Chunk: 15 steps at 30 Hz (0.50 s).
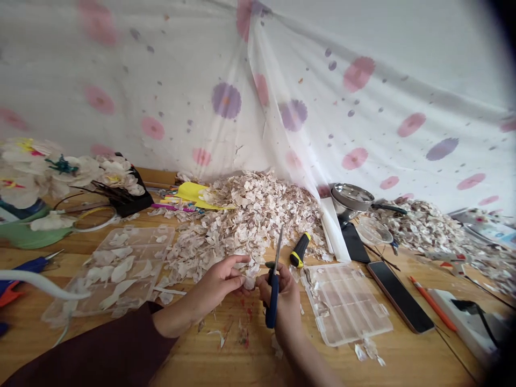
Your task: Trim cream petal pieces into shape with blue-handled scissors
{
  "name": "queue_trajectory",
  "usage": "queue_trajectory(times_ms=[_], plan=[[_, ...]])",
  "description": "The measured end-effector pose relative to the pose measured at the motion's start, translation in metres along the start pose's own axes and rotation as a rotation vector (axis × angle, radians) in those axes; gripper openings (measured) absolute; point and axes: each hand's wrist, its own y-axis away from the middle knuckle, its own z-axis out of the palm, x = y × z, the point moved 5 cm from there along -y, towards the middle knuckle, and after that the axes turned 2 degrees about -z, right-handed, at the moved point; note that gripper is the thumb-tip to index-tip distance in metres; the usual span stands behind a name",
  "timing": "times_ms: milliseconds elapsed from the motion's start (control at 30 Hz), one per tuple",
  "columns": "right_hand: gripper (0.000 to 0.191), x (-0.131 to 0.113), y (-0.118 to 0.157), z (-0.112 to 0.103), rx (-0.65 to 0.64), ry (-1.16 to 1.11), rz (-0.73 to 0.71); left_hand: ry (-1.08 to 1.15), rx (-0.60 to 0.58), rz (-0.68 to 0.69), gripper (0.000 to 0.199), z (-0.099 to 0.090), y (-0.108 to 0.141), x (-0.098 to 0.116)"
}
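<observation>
My left hand (226, 278) is closed in a pinch around a small pale petal-like flake (249, 282). Just to its right, my right hand (287, 295) grips a pair of scissors (273, 294) with dark blue handles, their blades pointing up and away from me. The blades look closed together or nearly so. The fingertips of both hands come close to each other at the flake. Directly beyond them spreads a large heap of similar pale flakes (258, 215). A yellow-and-black tool handle (300, 249) lies right of the scissors.
Left, an open clear plastic box (139, 282) holds larger pale pieces, near white flowers (80, 177). Right are a compartment box (346, 303), a phone (400, 295), an orange pen (433, 302), a metal pan (352, 196) and another flake heap (419, 223). A white cable crosses the left side.
</observation>
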Motion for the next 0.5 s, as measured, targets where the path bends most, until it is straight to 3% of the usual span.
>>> queue_trajectory(times_ms=[133, 267, 367, 500], plan=[[0.033, -0.002, 0.006, -0.001, -0.016, 0.024, 0.015, -0.056, 0.048, 0.041, 0.042, -0.001, 0.002, 0.004], [0.039, 0.005, 0.005, -0.004, 0.004, 0.089, 0.027, -0.105, 0.222, 0.155, 0.045, -0.027, 0.017, 0.015], [0.045, 0.017, 0.002, -0.002, -0.016, 0.087, 0.051, -0.164, 0.419, 0.237, 0.049, -0.069, 0.041, 0.021], [0.046, 0.027, 0.005, 0.003, -0.043, 0.074, 0.055, -0.320, 0.781, 0.279, 0.058, -0.143, 0.085, 0.017]])
